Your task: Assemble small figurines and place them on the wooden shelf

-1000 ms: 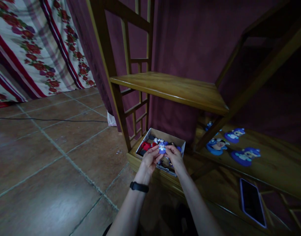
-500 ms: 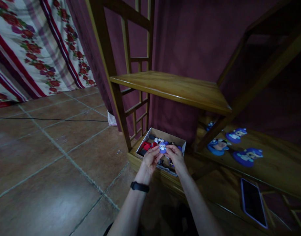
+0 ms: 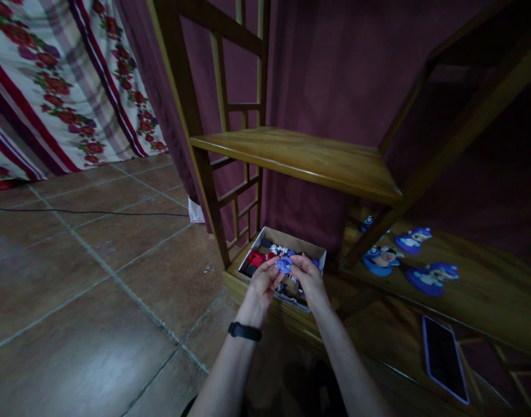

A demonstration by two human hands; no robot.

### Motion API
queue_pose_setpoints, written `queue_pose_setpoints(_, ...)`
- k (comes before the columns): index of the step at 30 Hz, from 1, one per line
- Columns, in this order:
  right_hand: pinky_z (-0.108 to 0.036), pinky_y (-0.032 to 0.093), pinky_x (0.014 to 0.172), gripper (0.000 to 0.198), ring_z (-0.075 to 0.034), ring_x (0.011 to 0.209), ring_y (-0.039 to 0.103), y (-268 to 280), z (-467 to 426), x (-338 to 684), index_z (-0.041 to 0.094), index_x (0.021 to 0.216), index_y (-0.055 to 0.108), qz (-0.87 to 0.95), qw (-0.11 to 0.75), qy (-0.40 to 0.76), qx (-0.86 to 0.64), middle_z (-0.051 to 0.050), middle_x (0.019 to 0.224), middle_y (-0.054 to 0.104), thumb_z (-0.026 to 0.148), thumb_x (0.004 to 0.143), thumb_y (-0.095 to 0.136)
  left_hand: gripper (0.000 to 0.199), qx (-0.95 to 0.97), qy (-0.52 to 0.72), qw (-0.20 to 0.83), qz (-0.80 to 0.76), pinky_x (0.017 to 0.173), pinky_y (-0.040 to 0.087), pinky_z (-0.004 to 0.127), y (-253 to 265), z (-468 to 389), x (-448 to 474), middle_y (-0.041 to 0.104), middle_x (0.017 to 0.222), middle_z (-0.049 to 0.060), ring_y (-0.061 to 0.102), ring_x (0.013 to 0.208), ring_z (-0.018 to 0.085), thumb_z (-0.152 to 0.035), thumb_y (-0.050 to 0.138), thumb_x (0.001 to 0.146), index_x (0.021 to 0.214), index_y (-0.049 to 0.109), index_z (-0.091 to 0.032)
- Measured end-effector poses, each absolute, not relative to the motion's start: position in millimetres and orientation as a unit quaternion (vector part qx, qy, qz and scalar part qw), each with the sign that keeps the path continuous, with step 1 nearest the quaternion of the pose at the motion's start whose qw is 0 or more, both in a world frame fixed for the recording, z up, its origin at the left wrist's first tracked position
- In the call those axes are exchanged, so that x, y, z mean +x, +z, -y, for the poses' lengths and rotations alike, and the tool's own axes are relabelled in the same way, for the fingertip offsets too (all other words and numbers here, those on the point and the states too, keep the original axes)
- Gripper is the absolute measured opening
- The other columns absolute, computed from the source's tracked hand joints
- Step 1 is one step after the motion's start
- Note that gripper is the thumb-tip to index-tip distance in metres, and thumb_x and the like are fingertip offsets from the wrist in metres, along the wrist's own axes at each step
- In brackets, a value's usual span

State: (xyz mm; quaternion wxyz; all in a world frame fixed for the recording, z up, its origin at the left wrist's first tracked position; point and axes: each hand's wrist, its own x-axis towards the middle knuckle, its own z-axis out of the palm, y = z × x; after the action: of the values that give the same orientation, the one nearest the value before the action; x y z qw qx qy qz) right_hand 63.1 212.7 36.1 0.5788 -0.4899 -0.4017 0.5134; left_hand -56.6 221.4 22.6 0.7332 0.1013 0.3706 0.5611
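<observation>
A small purple figurine [image 3: 284, 265] is held between both hands, over an open cardboard box. My left hand [image 3: 263, 280] pinches its left side, and a dark band circles that wrist. From the other side, the fingers of my right hand [image 3: 307, 274] are closed on the same figurine. Mostly its purple surface faces me, so its details are hard to make out. Beneath the hands, the box [image 3: 259, 238] contains several small figures, among them a red one [image 3: 257, 259]. My hands partly cover what lies in it.
Several figurines with round bases stand on the wooden shelf at right, including a purple one [image 3: 433, 278] and a blue-based one [image 3: 381, 259]. A phone [image 3: 445, 358] lies in front of them. Above the box juts a wooden shelf board [image 3: 297, 156]. A black cable [image 3: 87, 212] crosses the tiled floor.
The figurine has been turned in my fingers: its white and purple front faced me before, now mostly purple shows. Both hands stay over the box. The view has shifted slightly.
</observation>
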Motion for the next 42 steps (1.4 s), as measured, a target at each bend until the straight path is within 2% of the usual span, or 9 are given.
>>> queue_pose_setpoints(4, -0.033, 0.048, 0.078, 0.023, -0.019, 0.082, 0.061, 34.1, -213.3, 63.4, 0.020, 0.083, 0.065, 0.411, 0.574, 0.519, -0.483, -0.001, 0.083, 0.068, 0.028, 0.062, 0.066, 0.021, 0.102, 0.558, 0.735, -0.372, 0.067, 0.055, 0.022, 22.0, -222.1, -56.8, 0.069, 0.080, 0.007, 0.067, 0.069, 0.013, 0.000, 0.059, 0.074, 0.090, 0.065, -0.012)
queue_pose_setpoints(10, -0.032, 0.050, 0.075, 0.028, -0.020, 0.083, 0.062, 30.2, -213.3, 63.4, 0.021, 0.086, 0.067, 0.383, 0.588, 0.519, -0.489, -0.002, 0.088, 0.068, 0.037, 0.064, 0.068, 0.014, 0.096, 0.544, 0.744, -0.375, 0.063, 0.054, 0.020, 20.2, -223.7, -56.3, 0.068, 0.074, 0.007, 0.066, 0.063, 0.011, -0.003, 0.060, 0.074, 0.086, 0.065, -0.010)
queue_pose_setpoints(16, -0.034, 0.051, 0.079, 0.028, -0.019, 0.085, 0.063, 28.1, -213.8, 64.1, 0.021, 0.084, 0.067, 0.369, 0.599, 0.531, -0.473, -0.002, 0.088, 0.067, 0.040, 0.064, 0.070, 0.015, 0.115, 0.549, 0.748, -0.354, 0.068, 0.054, 0.020, 26.7, -222.4, -54.6, 0.070, 0.081, 0.010, 0.066, 0.069, 0.013, -0.002, 0.060, 0.074, 0.086, 0.066, -0.008)
queue_pose_setpoints(29, -0.035, 0.051, 0.081, 0.025, -0.018, 0.084, 0.063, 19.6, -219.3, 68.9, 0.020, 0.078, 0.065, 0.323, 0.604, 0.577, -0.445, -0.001, 0.086, 0.067, 0.033, 0.059, 0.075, 0.041, 0.163, 0.587, 0.723, -0.327, 0.077, 0.050, 0.023, 26.8, -218.2, -48.7, 0.070, 0.085, 0.006, 0.065, 0.078, 0.013, 0.005, 0.072, 0.056, 0.093, 0.064, -0.012)
queue_pose_setpoints(42, -0.037, 0.050, 0.084, 0.024, -0.019, 0.086, 0.064, 18.8, -216.9, 70.0, 0.021, 0.077, 0.065, 0.323, 0.596, 0.592, -0.435, -0.002, 0.086, 0.068, 0.034, 0.059, 0.075, 0.043, 0.157, 0.591, 0.723, -0.323, 0.075, 0.048, 0.022, 23.5, -217.7, -48.2, 0.069, 0.082, 0.006, 0.065, 0.075, 0.012, 0.002, 0.075, 0.054, 0.092, 0.064, -0.012)
